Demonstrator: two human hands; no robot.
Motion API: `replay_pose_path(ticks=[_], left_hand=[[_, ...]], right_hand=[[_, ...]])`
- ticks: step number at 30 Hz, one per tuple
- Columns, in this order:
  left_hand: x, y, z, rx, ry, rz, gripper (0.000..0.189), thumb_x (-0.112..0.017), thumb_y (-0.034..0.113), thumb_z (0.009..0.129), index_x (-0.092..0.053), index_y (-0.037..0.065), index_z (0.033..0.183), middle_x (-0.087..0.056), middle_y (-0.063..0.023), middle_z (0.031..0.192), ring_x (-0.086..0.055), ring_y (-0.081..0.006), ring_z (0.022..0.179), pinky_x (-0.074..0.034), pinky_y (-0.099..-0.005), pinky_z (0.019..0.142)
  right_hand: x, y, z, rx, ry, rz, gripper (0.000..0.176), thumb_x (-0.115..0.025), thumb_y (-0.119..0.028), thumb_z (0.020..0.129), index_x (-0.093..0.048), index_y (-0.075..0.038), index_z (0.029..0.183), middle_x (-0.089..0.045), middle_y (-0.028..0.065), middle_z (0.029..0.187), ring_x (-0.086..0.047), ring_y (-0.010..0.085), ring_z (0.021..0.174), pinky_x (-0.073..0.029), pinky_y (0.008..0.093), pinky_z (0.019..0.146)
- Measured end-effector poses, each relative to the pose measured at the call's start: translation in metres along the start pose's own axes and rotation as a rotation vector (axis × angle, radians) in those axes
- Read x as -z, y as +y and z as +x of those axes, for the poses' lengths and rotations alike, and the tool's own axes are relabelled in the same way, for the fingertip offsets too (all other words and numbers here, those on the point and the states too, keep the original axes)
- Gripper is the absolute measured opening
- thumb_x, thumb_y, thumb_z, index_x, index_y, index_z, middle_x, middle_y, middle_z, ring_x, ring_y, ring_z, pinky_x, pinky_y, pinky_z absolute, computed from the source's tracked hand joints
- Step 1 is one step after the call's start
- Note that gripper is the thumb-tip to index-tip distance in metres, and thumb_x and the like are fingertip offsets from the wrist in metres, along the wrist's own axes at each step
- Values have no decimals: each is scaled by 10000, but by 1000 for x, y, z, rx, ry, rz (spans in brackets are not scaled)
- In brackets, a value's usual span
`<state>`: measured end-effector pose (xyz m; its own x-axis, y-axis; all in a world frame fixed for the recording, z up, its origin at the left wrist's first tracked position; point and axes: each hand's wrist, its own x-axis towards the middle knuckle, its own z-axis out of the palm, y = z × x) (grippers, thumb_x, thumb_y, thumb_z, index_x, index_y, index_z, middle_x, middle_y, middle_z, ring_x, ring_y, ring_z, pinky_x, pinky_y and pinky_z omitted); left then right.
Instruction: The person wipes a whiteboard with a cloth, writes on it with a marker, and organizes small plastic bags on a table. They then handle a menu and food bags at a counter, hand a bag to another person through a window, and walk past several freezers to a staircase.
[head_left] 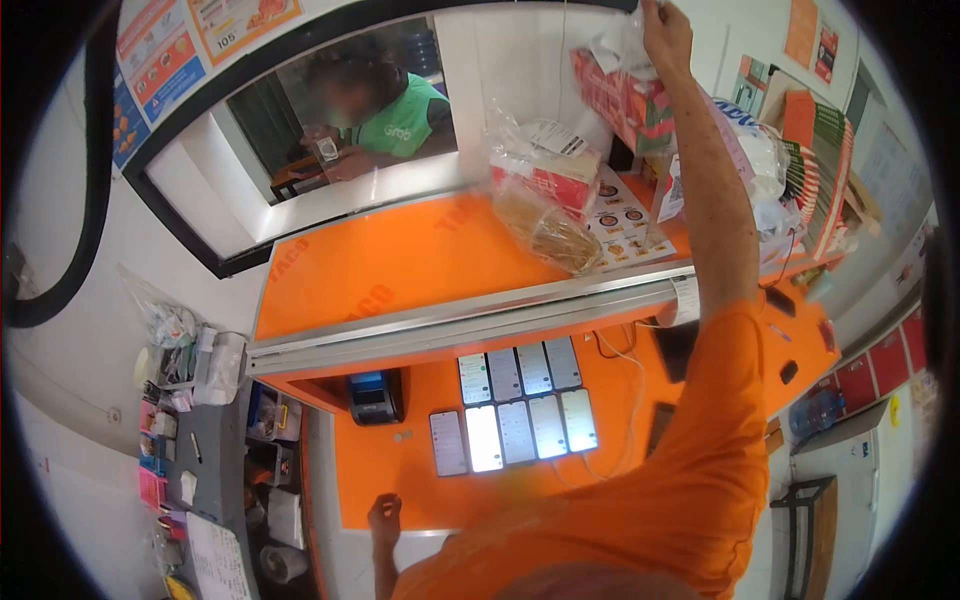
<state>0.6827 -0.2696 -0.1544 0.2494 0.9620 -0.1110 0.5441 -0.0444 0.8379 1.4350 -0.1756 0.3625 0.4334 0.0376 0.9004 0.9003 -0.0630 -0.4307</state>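
Observation:
My right hand point(668, 40) is raised at the top of the view, its fingers closed on the gathered white top of a plastic bag point(615, 50). A red patterned box point(625, 105) hangs below that hand, above the upper orange counter. Low at the left, my left hand point(384, 518) hovers by the front edge of the lower orange counter point(390, 470), with fingers curled in and nothing visible in them. Several lit phones point(512, 430) lie in two rows on this counter. A dark device with a blue screen point(374, 396) stands to their left.
On the upper counter point(400, 255) sit a clear bag of brown food point(545, 228) and a red-and-white box point(545, 180). Bags and striped packaging point(800, 170) crowd the right end. Behind the window stands a person in a green vest point(400, 115). A cluttered grey shelf point(215, 450) is left.

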Motion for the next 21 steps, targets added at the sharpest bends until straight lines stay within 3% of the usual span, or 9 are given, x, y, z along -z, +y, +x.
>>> replay_pose_path(ticks=[1, 3, 6, 8, 10, 13, 16, 18, 21], left_hand=[[-1, 19, 9, -76, 14, 24, 166, -614, 158, 863, -608, 16, 949, -630, -75, 848, -607, -160, 785, -499, -288, 632], [-3, 58, 24, -134, 2, -16, 162, -610, 154, 866, -609, 19, 955, -631, -78, 848, -607, -162, 781, -494, -283, 623], [-8, 128, 39, -153, -45, -28, 146, -599, 121, 865, -608, 20, 971, -635, -89, 858, -607, -166, 770, -477, -270, 623], [-22, 148, 57, -423, -76, -129, 144, -602, 105, 858, -605, 19, 973, -635, -95, 861, -605, -171, 779, -471, -279, 660], [-27, 195, 60, -474, -185, -191, 149, -612, 91, 847, -602, 3, 968, -636, -89, 872, -600, -170, 810, -465, -292, 716], [-30, 241, 63, -495, -432, -423, 296, -571, 208, 890, -537, 41, 1132, -600, -106, 1037, -565, -194, 980, -433, -303, 839], [-30, 273, 66, -432, -870, -857, 622, -407, 553, 906, -331, 144, 1369, -486, -136, 1268, -469, -255, 1167, -379, -392, 963], [-23, 301, 51, -220, -1046, -1181, 757, -286, 674, 866, -222, 167, 1425, -370, -135, 1391, -394, -286, 1250, -347, -466, 1001], [-8, 309, 32, -67, -1270, -1504, 772, -260, 675, 868, -146, 175, 1446, -238, -119, 1469, -319, -309, 1308, -310, -487, 1035]], right_hand=[[8, -20, 3, 1, 6, -1, 406, -582, -382, 860, -636, 18, 813, -637, 142, 723, -608, 221, 680, -467, 336, 656], [28, -69, -6, 272, 333, 320, 243, -519, -165, 902, -533, 36, 767, -515, 101, 668, -479, 153, 679, -397, 315, 642], [56, -111, -16, 228, 391, 541, 279, -484, -195, 938, -524, 13, 756, -504, 38, 680, -457, 108, 662, -389, 274, 599], [72, -131, -28, 170, 433, 658, 301, -481, -226, 951, -548, -6, 757, -553, 25, 690, -478, 90, 645, -396, 252, 575], [89, -150, -45, 124, 481, 704, 300, -493, -239, 949, -523, -53, 716, -463, -28, 659, -422, 64, 629, -354, 237, 533], [102, -123, -59, 12, 541, 590, 384, -567, -353, 894, -616, 0, 750, -617, 103, 692, -581, 198, 646, -462, 305, 605], [126, -159, -125, -98, 267, 765, 271, -516, -243, 913, -604, -11, 806, -566, 91, 637, -592, 262, 590, -499, 367, 611], [139, -195, -172, -161, -21, 1131, 239, -455, -220, 954, -525, -37, 816, -495, 66, 602, -532, 225, 486, -495, 380, 537], [148, -217, -226, -224, -156, 1176, 246, -466, -253, 950, -489, -36, 837, -482, 95, 579, -516, 219, 439, -485, 390, 480]])
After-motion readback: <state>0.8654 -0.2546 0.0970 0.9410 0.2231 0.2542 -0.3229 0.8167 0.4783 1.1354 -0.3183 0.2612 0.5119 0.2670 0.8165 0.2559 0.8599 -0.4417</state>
